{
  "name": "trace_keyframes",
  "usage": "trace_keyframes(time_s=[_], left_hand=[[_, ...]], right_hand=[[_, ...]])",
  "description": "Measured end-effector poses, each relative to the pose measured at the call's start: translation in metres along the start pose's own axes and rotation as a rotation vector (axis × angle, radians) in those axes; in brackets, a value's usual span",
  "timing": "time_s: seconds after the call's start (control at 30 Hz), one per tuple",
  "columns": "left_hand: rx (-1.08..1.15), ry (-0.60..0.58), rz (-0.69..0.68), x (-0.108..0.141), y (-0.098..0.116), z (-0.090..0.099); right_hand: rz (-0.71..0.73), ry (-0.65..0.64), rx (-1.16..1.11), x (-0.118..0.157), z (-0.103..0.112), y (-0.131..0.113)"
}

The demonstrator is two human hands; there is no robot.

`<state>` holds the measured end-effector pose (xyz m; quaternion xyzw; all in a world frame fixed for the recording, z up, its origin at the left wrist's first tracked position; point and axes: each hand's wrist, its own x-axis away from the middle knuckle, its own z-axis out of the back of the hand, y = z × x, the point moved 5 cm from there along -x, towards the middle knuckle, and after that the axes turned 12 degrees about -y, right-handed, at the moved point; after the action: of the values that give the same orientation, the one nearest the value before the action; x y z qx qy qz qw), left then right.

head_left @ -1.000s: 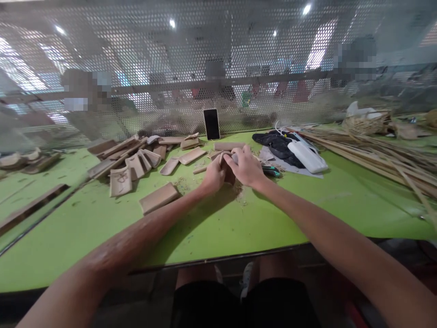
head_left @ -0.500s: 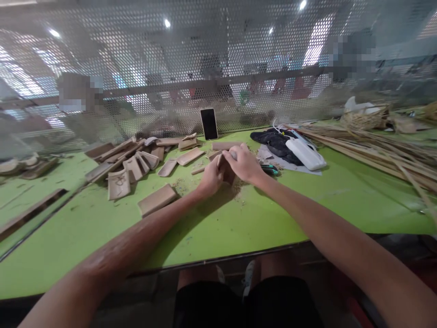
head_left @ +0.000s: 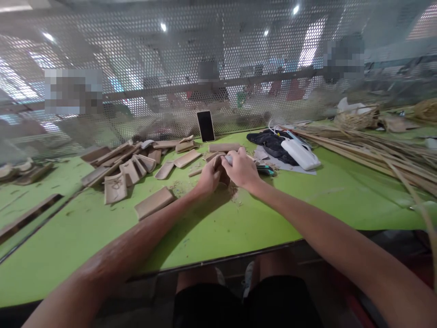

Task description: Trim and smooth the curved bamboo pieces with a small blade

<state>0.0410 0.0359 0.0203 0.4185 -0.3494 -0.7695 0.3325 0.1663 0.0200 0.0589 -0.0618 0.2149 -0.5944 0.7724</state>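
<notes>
My left hand (head_left: 209, 176) is closed round a curved bamboo piece (head_left: 224, 177), standing on edge just above the table. Against its upper edge, my right hand (head_left: 241, 169) is wrapped round a small grey, rounded object (head_left: 229, 159); most of it is hidden by the fingers, so its kind does not show. Pale shavings (head_left: 234, 190) lie under the hands. Beside the right wrist rests a black and teal utility knife (head_left: 265, 170). Another bamboo piece (head_left: 223, 147) lies behind the hands, and a larger one (head_left: 154, 203) left of them, near the forearm.
Several cut bamboo pieces (head_left: 129, 171) are heaped at the left. A phone (head_left: 205, 126) leans on the perforated screen (head_left: 153, 105). Right of the hands are a dark cloth (head_left: 273, 145), a white power bank-like block (head_left: 300, 154) and long bamboo strips (head_left: 358, 146). People show blurred behind the screen.
The whole view has shifted slightly. Both hands stay together at the bamboo piece, with the right hand's fingers slightly repositioned and more of the grey object showing.
</notes>
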Motion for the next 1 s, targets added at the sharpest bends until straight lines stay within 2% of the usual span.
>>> trace_keyframes(time_s=[0.2, 0.47, 0.57, 0.7, 0.87, 1.0], left_hand=[[-0.037, 0.032, 0.006, 0.001, 0.001, 0.000], [-0.034, 0.147, -0.077, 0.007, 0.008, -0.001], [-0.060, 0.181, -0.095, 0.010, 0.009, 0.000], [-0.113, 0.152, -0.051, 0.010, 0.005, -0.002], [-0.076, 0.162, -0.028, 0.004, -0.002, 0.000], [-0.124, 0.169, -0.012, 0.005, -0.004, 0.001]], right_hand=[[-0.042, 0.007, 0.052, 0.003, 0.000, -0.002], [0.051, 0.055, 0.139, 0.012, 0.000, -0.012], [0.089, 0.034, 0.074, 0.009, 0.000, -0.013], [0.023, -0.051, -0.112, -0.003, 0.003, -0.006], [0.023, -0.022, 0.002, -0.005, 0.005, -0.007], [-0.030, -0.058, -0.032, -0.003, 0.003, -0.004]])
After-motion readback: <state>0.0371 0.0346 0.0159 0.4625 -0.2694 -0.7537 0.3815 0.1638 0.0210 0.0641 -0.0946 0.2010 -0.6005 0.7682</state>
